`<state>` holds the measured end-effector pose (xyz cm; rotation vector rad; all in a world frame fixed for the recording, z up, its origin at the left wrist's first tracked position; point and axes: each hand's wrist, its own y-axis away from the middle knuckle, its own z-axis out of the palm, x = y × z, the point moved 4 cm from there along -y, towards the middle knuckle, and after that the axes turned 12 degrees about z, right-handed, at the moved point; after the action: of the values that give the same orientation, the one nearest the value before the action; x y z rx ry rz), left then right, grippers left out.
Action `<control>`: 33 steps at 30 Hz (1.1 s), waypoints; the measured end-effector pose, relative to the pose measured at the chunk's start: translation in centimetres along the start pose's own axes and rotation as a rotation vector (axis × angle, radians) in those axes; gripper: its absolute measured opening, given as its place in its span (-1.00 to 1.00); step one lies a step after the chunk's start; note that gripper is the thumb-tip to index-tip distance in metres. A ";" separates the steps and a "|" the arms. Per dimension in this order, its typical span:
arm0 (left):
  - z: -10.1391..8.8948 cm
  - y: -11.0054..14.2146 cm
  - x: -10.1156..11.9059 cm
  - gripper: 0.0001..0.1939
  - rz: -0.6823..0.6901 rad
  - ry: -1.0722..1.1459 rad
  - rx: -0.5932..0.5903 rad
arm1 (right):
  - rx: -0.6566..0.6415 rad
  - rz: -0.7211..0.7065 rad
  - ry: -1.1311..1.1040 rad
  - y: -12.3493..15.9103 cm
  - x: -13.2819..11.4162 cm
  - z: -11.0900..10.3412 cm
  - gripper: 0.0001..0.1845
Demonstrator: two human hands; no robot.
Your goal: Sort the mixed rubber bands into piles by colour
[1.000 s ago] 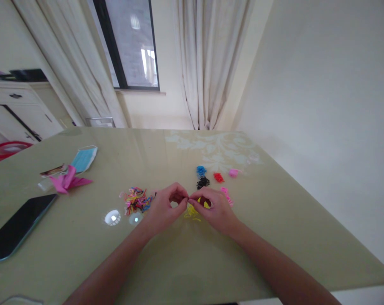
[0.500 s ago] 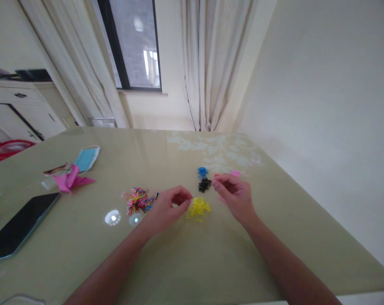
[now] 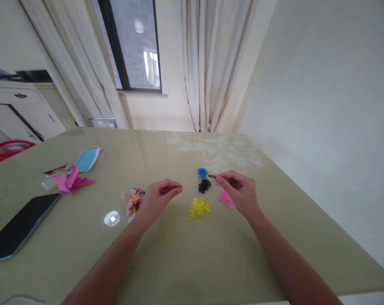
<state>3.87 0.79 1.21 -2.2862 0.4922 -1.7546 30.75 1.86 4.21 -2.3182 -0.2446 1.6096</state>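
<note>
Head view: pinched at the fingertips of the right hand (image 3: pixel 238 192), one small black loop (image 3: pixel 212 176), held by one end and jutting out leftward from the grip. To the left of that grip and slightly nearer, close by the loop's free end, the black pile (image 3: pixel 204 185); just beyond the black, seemingly almost in contact, the blue pile (image 3: pixel 202 173). Nearer than the grip, partly masked by the hand, the pink pile (image 3: pixel 226 199); nearer again and leftward, apart from the fingers, the yellow pile (image 3: pixel 198 208) on the surface (image 3: pixel 185 262). Well left of the right grip, the left hand (image 3: pixel 157 199), narrowed almost to a point; too small to tell whether gripping anything. Partly hidden behind it, the mixed pile (image 3: pixel 134 201).

Main risk, by judgement: black mingling with blue, because of so slim a gap between piles. Also possible: loss of the loop through so slight a pinch, or scattering of pink pieces under a lowered palm.
</note>
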 end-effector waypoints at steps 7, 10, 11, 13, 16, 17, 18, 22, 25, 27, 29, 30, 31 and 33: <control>0.1 -0.1 0.5 -0.67 0.003 -0.001 -0.017 | -0.179 -0.222 0.612 -0.6 3.1 3.2 -0.78; 0.5 0.0 0.5 -0.71 0.003 0.037 -0.030 | -0.222 -0.216 0.706 -0.7 4.1 4.2 -0.79; 0.5 0.1 0.5 -0.72 0.004 0.047 -0.035 | -0.233 -0.216 0.733 -0.8 4.3 4.4 -0.80; 0.6 0.2 0.6 -0.74 0.008 0.055 -0.046 | -0.256 -0.223 0.783 -0.8 4.4 4.5 -0.80; 0.9 0.3 0.9 -0.76 0.014 0.045 -0.059 | -0.259 -0.246 0.759 -0.6 3.5 4.0 -0.79; 1.0 0.3 1.0 -0.76 0.017 0.039 -0.066 | -0.251 -0.253 0.710 -0.4 3.0 3.8 -0.78; 1.2 0.4 1.2 -0.77 0.019 0.034 -0.074 | -0.244 -0.259 0.646 -0.2 2.5 3.6 -0.77; 1.9 0.7 1.5 -0.78 0.007 0.018 -0.108 | -0.283 -0.263 0.388 1.2 0.3 3.6 -0.73; 2.2 0.8 1.6 -0.79 -0.001 0.017 -0.118 | -0.291 -0.281 0.285 2.1 -0.8 4.1 -0.73; 2.2 0.8 1.6 -0.80 0.002 0.022 -0.124 | -0.287 -0.295 0.258 2.4 -1.1 4.4 -0.75; 2.3 0.9 1.5 -0.79 0.006 0.026 -0.131 | -0.298 -0.296 0.244 2.5 -1.1 4.5 -0.76; 2.3 0.9 1.5 -0.79 0.009 0.028 -0.131 | -0.305 -0.292 0.240 2.5 -1.1 4.6 -0.77; 2.3 0.9 1.5 -0.78 0.011 0.030 -0.133 | -0.308 -0.290 0.239 2.5 -1.0 4.6 -0.78; 2.4 1.0 1.5 -0.77 0.011 0.035 -0.136 | -0.309 -0.292 0.233 2.5 -0.8 4.6 -0.78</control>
<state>6.42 -0.77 1.56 -2.3412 0.6483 -1.8102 26.06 0.01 2.61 -2.5207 -0.7849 1.2186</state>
